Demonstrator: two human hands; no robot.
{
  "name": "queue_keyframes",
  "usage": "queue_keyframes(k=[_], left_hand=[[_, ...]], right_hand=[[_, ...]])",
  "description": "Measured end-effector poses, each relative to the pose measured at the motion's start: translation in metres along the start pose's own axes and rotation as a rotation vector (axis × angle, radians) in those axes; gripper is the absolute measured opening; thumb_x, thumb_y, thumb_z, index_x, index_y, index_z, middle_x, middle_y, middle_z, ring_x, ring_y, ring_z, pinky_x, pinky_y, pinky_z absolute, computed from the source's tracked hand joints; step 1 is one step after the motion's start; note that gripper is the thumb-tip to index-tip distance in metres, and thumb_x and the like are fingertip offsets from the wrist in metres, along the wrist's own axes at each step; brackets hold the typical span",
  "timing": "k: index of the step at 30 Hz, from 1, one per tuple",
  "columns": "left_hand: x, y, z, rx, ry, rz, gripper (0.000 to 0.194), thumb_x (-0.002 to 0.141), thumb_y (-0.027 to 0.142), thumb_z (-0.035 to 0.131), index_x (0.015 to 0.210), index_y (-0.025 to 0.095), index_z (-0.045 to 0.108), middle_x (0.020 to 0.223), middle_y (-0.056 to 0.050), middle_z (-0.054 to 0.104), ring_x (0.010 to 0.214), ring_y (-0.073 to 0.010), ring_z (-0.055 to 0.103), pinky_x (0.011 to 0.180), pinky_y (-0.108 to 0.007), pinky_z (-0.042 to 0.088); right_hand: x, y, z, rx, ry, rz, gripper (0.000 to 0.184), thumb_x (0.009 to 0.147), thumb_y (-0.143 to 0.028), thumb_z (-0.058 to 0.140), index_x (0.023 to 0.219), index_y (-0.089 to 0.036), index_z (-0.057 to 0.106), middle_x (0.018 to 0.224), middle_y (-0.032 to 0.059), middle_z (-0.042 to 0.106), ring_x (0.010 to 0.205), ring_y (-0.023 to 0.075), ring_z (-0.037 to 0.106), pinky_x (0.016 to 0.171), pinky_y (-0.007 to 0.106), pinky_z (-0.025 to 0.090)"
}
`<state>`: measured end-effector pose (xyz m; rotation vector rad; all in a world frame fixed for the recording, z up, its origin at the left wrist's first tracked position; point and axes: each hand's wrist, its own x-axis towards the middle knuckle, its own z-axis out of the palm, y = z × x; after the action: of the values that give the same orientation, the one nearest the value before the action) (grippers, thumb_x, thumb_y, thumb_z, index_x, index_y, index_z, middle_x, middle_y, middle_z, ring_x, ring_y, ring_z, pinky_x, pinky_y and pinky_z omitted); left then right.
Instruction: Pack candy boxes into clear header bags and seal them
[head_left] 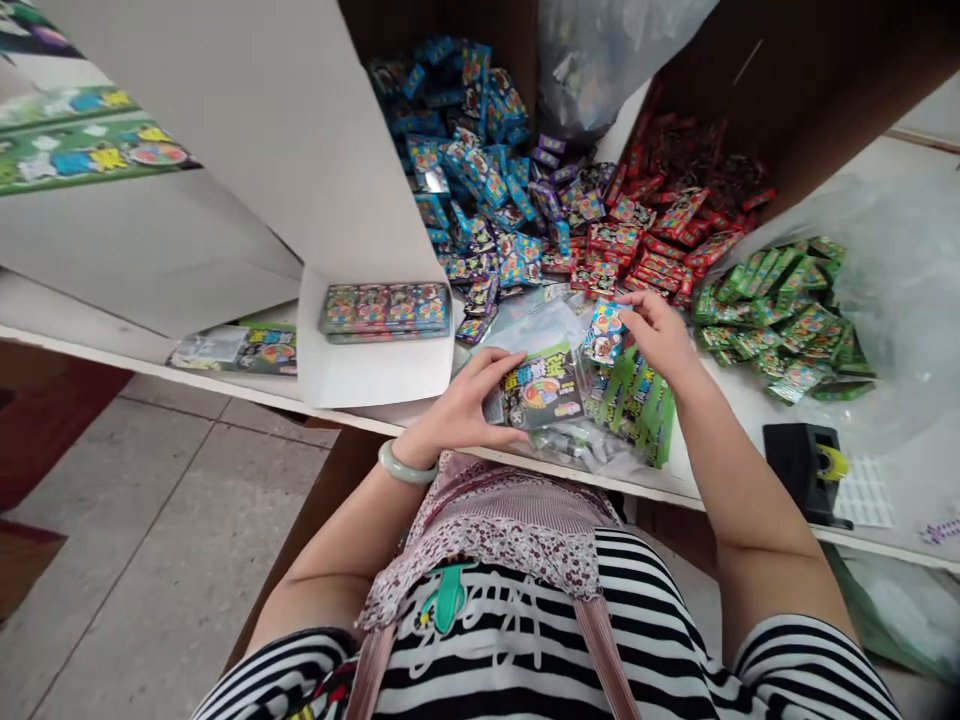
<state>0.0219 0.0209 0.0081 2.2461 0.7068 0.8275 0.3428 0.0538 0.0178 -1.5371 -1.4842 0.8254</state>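
Note:
My left hand (469, 402) grips a clear printed bag (541, 388) with a dark and green label, held just above the table edge. My right hand (658, 335) pinches a small blue packet (604, 332) right above that bag's top. A stack of green packets (637, 405) lies under my right wrist. Behind my hands spread three heaps of small packets: blue ones (469, 165), red ones (660, 225) and green ones (787, 315).
An open white box (371, 365) to the left holds a row of packed packets (386, 308). A black tape dispenser (810, 465) stands at the right near the white table's edge (225, 378). Clear plastic sheeting (900, 270) lies under the green heap. Tiled floor lies below left.

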Motion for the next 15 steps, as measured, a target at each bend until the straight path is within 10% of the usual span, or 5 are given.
queue_keyframes(k=[5,9,15], left_hand=[[0.014,0.000,0.006,0.077,0.020,-0.057,0.100,0.070,0.063,0.081,0.152,0.022,0.040,0.129,-0.014,0.049,0.122,-0.0324,0.054,0.107,-0.052,0.048],[0.022,0.003,0.005,0.109,-0.037,-0.094,0.098,0.070,0.064,0.080,0.151,0.022,0.042,0.130,-0.014,0.049,0.122,-0.0325,0.054,0.108,-0.053,0.048],[0.027,0.009,0.006,0.154,-0.092,-0.073,0.097,0.074,0.063,0.078,0.153,0.021,0.039,0.127,-0.014,0.047,0.120,-0.0321,0.053,0.105,-0.053,0.048]], right_hand=[[-0.040,0.034,-0.023,-0.321,0.048,-0.047,0.037,0.088,-0.050,0.057,0.109,-0.020,0.066,0.108,0.0122,0.070,0.096,0.0291,0.066,0.091,0.051,0.053],[-0.054,0.047,-0.032,-0.443,-0.152,-0.152,0.074,0.078,-0.057,0.073,0.140,-0.021,0.055,0.148,0.0165,0.052,0.139,0.0371,0.045,0.115,0.059,0.035],[-0.063,0.038,-0.033,-0.489,-0.117,-0.207,0.066,0.076,-0.045,0.077,0.135,-0.020,0.060,0.142,0.0161,0.055,0.134,0.0374,0.050,0.113,0.059,0.038]])
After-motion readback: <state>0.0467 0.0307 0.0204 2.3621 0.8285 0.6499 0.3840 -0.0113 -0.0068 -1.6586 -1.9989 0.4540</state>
